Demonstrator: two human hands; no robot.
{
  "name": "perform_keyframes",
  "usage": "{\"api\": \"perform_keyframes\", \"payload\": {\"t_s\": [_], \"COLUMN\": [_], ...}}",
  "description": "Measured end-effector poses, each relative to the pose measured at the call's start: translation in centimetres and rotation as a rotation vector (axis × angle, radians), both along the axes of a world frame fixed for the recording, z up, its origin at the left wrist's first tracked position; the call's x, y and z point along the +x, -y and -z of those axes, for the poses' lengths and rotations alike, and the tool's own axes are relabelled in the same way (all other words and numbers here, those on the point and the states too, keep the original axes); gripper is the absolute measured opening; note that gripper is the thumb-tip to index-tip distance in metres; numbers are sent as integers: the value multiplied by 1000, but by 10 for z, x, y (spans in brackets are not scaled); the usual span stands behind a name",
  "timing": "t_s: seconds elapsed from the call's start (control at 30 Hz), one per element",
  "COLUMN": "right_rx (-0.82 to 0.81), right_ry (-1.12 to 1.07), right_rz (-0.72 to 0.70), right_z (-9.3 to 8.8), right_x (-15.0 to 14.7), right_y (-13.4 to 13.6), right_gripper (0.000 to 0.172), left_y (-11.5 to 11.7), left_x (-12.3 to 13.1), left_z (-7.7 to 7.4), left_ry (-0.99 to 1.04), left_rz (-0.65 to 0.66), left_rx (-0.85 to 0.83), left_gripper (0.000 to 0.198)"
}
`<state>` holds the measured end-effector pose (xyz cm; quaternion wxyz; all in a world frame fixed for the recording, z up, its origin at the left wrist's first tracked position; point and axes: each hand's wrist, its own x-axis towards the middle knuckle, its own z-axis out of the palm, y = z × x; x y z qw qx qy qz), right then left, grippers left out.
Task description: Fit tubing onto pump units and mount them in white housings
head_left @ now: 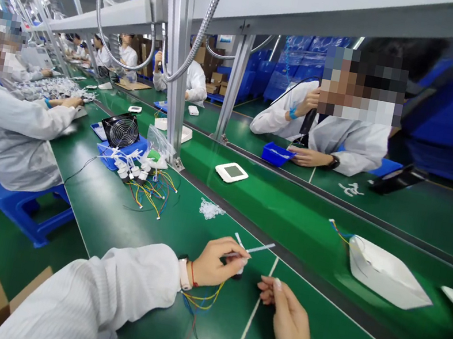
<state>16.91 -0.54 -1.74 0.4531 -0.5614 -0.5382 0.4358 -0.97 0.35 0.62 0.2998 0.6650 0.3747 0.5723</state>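
Observation:
My left hand [216, 261] is closed in a pinch on a white cable tie [258, 249] and a small wired part. Its yellow, blue and red wires [203, 303] loop down below the wrist onto the green bench [180, 231]. The tie's thin strap sticks out to the upper right. My right hand [286, 317] lies just to the right, fingers curled together near the part; what they hold, if anything, is hidden. A small heap of white ties [210, 209] lies beyond the left hand.
A bundle of wired connectors [146, 179] and a blue tray with a black fan [121, 130] sit far left. A white device [231, 171] rides the conveyor belt [288, 215]. A white housing [387, 274] lies at right. Co-workers in white coats sit left and opposite.

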Motion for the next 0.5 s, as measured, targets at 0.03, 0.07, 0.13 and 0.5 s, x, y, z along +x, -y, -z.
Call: {"api": "perform_keyframes", "payload": {"t_s": [0.03,0.07,0.13,0.5], "right_rx": [2,0,-8,231], "right_ry": [22,43,71,242], "right_rz": [-5,-11,-23,-219], "right_z": [0,-1,0,10], "right_x": [0,0,1,-25], "right_y": [0,0,-1,9], "right_gripper": [50,49,48,55], "left_y": [0,0,1,2], "left_x": [0,1,2,2], "left_z": [0,0,1,6], "left_ry": [13,26,40,-56], "left_rz": [15,32,60,70], "left_rx": [-9,-18,-38,-27], "left_gripper": [20,20,21,36]}}
